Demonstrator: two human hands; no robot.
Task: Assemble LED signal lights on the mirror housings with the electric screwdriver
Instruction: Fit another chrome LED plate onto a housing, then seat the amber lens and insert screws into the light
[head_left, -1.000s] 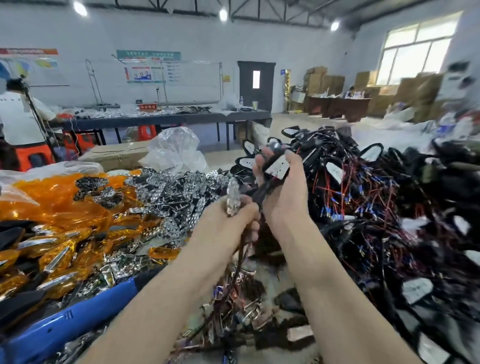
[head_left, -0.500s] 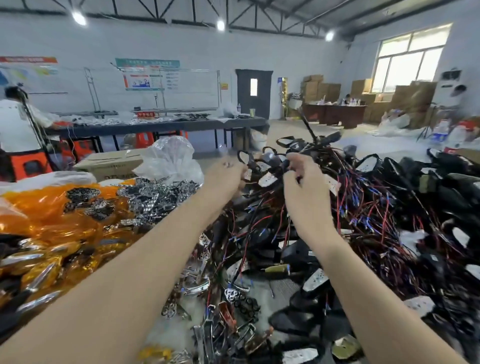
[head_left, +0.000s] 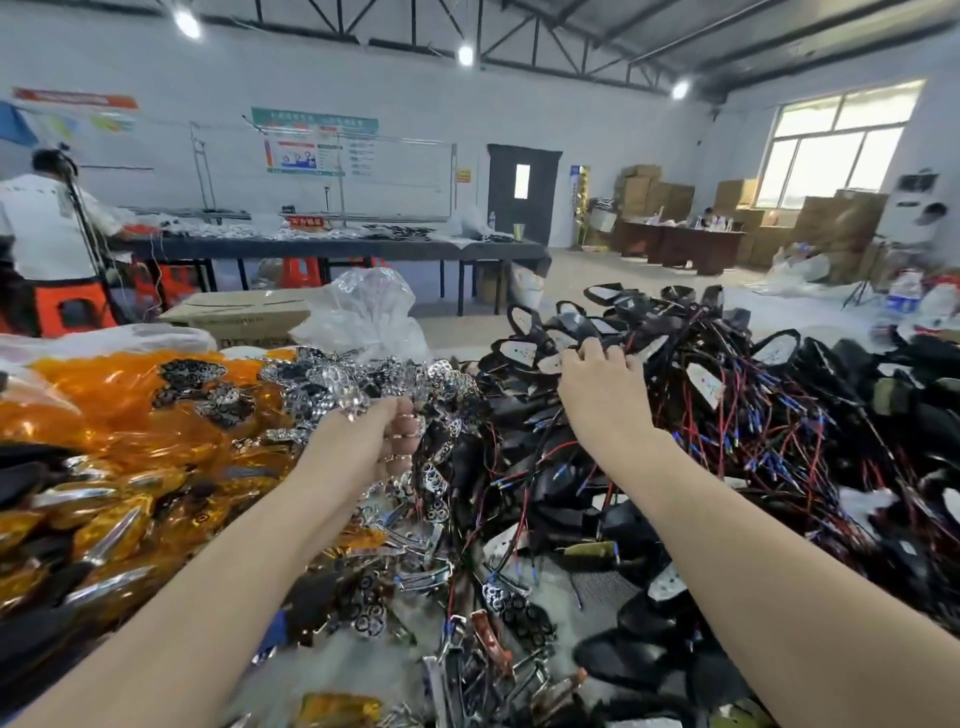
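Observation:
A heap of black mirror housings (head_left: 779, 415) with red, black and blue wires fills the right half. My right hand (head_left: 602, 395) reaches far onto the heap and rests on a housing with a white backing (head_left: 524, 353). Its fingers are spread and bent, with the tips hidden. My left hand (head_left: 374, 441) is nearer to me, over the chrome parts. Its curled fingers grip a clear LED light piece (head_left: 350, 405). No screwdriver is clearly visible.
Amber lenses in plastic bags (head_left: 104, 431) pile up on the left, chrome reflector pieces (head_left: 332, 379) in the middle. A clear bag (head_left: 363, 312) and a cardboard box (head_left: 244, 312) lie behind. A person in white (head_left: 41, 228) stands at a long table (head_left: 332, 247) at the back left.
My left hand has pulled back toward me from the housing heap, still holding the clear piece. My right hand stays stretched out on the heap. The view has tilted up slightly.

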